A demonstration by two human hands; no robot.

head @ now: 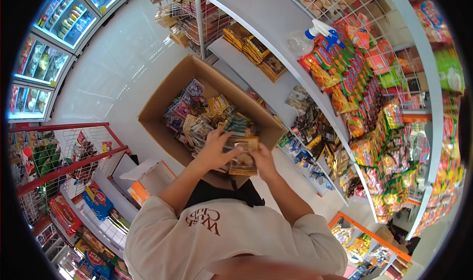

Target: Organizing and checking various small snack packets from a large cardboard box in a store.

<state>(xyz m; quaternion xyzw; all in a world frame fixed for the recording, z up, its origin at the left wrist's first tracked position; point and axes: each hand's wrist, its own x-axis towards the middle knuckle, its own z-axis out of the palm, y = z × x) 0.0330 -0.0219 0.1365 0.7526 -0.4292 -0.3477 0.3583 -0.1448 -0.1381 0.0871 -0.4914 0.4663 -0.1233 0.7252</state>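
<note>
An open cardboard box (159,110) stands before me, holding a heap of small flat packets (207,121) in purple, yellow, brown and green wrappings. Over its near right part, my right hand (263,161) grips the right edge of a yellow-edged clear packet (244,161). My left hand (216,150) is at the packet's left side, fingers spread over the heap and thumb against the packet. Whether the left hand grips anything is hard to tell. A dark green packet (236,125) lies just beyond the left fingertips.
Shelves (255,6) at the right hold snack packets (347,77), a spray bottle (301,43) and yellow packs (273,67). Red-framed wire racks (74,165) stand at the left, near a small open carton (153,180). Glass-door coolers (66,17) line the upper left.
</note>
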